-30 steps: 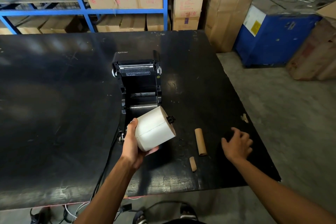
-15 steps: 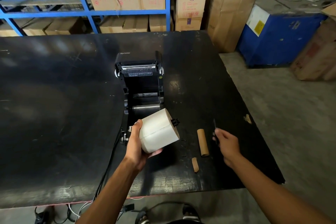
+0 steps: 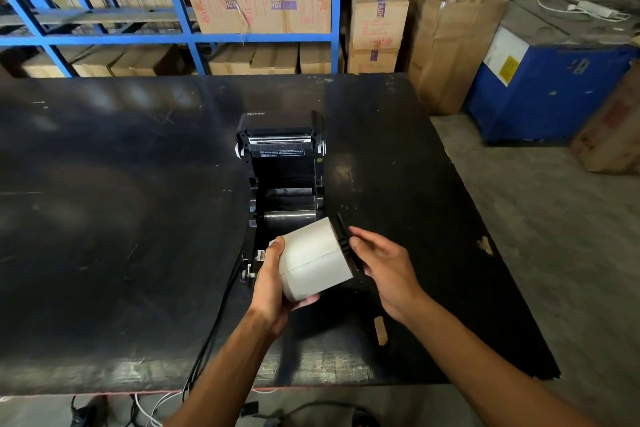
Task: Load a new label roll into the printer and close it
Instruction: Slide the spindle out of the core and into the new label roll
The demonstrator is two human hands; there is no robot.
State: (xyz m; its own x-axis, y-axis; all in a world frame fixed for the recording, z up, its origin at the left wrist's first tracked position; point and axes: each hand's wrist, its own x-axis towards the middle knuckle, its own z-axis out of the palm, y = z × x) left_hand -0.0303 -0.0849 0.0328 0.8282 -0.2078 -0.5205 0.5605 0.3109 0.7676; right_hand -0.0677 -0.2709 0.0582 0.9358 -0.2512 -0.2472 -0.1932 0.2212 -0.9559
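A black label printer (image 3: pixel 282 163) stands open on the black table (image 3: pixel 104 218), its lid tipped back and its paper bay facing me. Just in front of the bay, above the table, my left hand (image 3: pixel 273 284) grips a white label roll (image 3: pixel 313 262) from the left end. A black flat guide disc (image 3: pixel 346 246) sits against the roll's right end. My right hand (image 3: pixel 384 267) holds that disc with fingers and thumb. A black spindle runs through the roll and is mostly hidden.
A short brown cardboard core (image 3: pixel 380 330) lies on the table below my right wrist. Black cables (image 3: pixel 214 329) run from the printer over the near table edge. Blue shelving with cartons (image 3: pixel 256 0) stands behind, a blue machine (image 3: pixel 550 87) at right.
My right hand left the table at the right, picked up the black disc and brought it to the roll's right end. The longer cardboard core is hidden now. The roll stayed put.
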